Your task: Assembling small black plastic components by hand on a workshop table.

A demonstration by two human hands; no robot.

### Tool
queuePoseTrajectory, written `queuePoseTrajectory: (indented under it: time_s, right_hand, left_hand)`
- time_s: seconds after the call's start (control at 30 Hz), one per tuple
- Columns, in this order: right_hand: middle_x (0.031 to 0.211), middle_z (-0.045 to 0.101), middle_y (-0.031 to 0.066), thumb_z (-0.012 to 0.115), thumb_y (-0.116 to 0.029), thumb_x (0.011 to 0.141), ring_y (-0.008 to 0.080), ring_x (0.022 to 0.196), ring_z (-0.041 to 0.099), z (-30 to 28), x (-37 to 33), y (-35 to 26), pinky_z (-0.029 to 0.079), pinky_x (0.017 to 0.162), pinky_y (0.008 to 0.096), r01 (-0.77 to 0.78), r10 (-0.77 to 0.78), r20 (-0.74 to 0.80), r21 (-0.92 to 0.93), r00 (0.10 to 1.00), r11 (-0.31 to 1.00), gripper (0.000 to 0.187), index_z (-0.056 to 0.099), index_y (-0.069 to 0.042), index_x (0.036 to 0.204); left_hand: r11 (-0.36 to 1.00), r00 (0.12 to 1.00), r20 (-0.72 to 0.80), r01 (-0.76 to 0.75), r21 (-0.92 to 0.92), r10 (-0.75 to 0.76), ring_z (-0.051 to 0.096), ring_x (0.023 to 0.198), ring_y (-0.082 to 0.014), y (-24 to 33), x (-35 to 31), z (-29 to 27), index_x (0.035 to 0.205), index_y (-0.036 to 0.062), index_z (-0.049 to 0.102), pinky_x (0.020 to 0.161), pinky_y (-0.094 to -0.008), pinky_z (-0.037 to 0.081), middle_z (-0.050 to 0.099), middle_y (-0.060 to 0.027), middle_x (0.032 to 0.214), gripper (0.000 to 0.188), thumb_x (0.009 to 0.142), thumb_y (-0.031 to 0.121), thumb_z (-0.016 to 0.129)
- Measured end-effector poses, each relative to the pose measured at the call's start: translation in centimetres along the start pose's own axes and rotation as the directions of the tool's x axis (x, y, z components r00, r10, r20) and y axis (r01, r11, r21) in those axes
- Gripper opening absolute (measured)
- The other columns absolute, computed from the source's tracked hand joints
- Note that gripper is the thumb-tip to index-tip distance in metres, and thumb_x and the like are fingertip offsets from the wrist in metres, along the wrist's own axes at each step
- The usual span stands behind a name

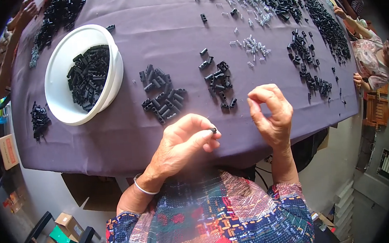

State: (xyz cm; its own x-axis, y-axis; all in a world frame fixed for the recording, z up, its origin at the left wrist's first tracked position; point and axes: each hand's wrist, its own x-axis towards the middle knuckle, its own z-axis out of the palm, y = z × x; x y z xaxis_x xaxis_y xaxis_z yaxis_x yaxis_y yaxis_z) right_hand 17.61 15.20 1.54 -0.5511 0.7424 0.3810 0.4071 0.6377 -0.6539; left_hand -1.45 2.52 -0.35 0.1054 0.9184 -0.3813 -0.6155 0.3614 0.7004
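My left hand (180, 143) pinches a small black plastic piece (213, 130) between thumb and forefinger, just above the near side of the table. To its right my right hand (273, 113) is raised, thumb and forefinger tips brought together. Whatever may be between those tips is too small to make out. Just beyond my left hand lies a pile of short black plastic tubes (165, 106). Another loose group of black plastic parts (220, 81) lies between and beyond the hands. Small metal springs (255, 46) are scattered farther off.
A white plastic bowl (118, 72) at the left holds many black tubes (90, 79). Thin black parts (40, 121) lie left of it. More black parts (307, 64) spread to the right on the purple cloth (161, 38). Other people's arms (5, 67) reach in at both sides.
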Motion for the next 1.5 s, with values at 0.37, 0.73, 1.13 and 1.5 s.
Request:
queuePoseTrajectory:
  time_s: [0.37, 0.73, 1.13, 1.5]
  right_hand:
    - [0.084, 0.056, 0.0048, 0.064, -0.013, 0.067, 0.0212, 0.080, 0.054, 2.6, 0.5, -1.2, 0.041, 0.071, 0.0362, 0.392, -0.279, 0.315, -0.388, 0.907, 0.834, 0.024, 0.064, -0.006, 0.090]
    - [0.091, 0.064, 0.0117, 0.070, 0.009, 0.075, 0.0189, 0.080, 0.065, 1.5, 0.2, -2.3, 0.053, 0.072, 0.0281, -0.120, 0.071, 0.204, 0.236, 0.976, 0.964, 0.021, 0.066, 0.002, 0.095]
    - [0.097, 0.065, 0.0139, 0.062, 0.013, 0.085, 0.0173, 0.083, 0.067, 1.7, -2.2, -2.4, 0.057, 0.074, 0.0276, -0.155, 0.065, 0.187, 0.517, 0.980, 0.842, 0.015, 0.063, 0.006, 0.098]
    - [0.083, 0.067, 0.0125, 0.071, 0.013, 0.070, 0.0280, 0.077, 0.068, 1.5, -2.1, -2.8, 0.055, 0.069, 0.0339, 0.045, -0.073, 0.079, 0.313, 0.994, 0.949, 0.025, 0.065, 0.002, 0.092]
  left_hand:
    - [0.998, 0.999, -0.023, -0.031, -0.046, 0.030, 0.064, 0.084, -0.0130, -0.5, 0.2, -0.3, 0.104, 0.0000, 0.059, 0.077, -0.0262, 0.051, 0.067, -0.0097, 0.097, 0.011, 0.095, 0.007, 0.058]
    - [0.992, 0.990, -0.093, -0.115, -0.044, 0.110, 0.063, 0.081, -0.0155, -1.1, 0.1, 0.2, 0.104, 0.0002, 0.060, 0.074, -0.0274, 0.051, 0.066, -0.0117, 0.098, 0.011, 0.095, 0.005, 0.057]
    - [0.971, 0.961, -0.161, -0.209, 0.114, 0.226, 0.061, 0.077, -0.0116, -1.7, -0.1, 1.2, 0.104, -0.0016, 0.064, 0.071, -0.0249, 0.050, 0.067, -0.0076, 0.093, 0.014, 0.092, 0.004, 0.063]
    - [0.960, 0.959, -0.193, -0.162, 0.229, 0.208, 0.058, 0.081, -0.0061, -1.6, -0.4, 1.9, 0.106, -0.0016, 0.062, 0.072, -0.0216, 0.050, 0.064, -0.0015, 0.092, 0.015, 0.094, 0.007, 0.062]
